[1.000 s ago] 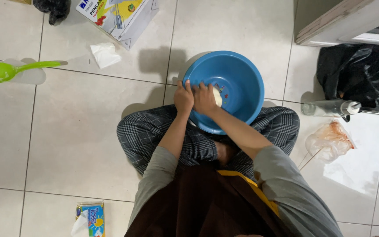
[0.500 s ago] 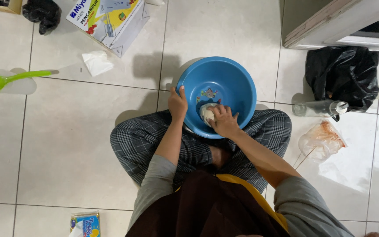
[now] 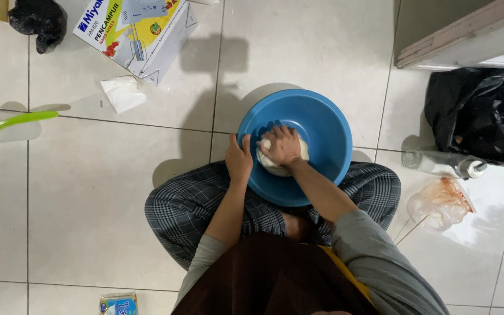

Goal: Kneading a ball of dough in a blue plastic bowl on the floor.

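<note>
Seated cross-legged on a white tiled floor (image 3: 88, 192), the person presses the right hand (image 3: 281, 146) onto a pale lump of dough (image 3: 303, 153) inside a blue plastic basin (image 3: 328, 125), while the left hand (image 3: 239, 160) grips the basin's near rim.

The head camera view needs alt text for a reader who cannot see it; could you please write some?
Seen from above, a person sits cross-legged on a tiled floor, right hand pressing pale dough inside a blue bowl, left hand gripping its rim. A cardboard box, green spoon and black bag lie around.
</note>
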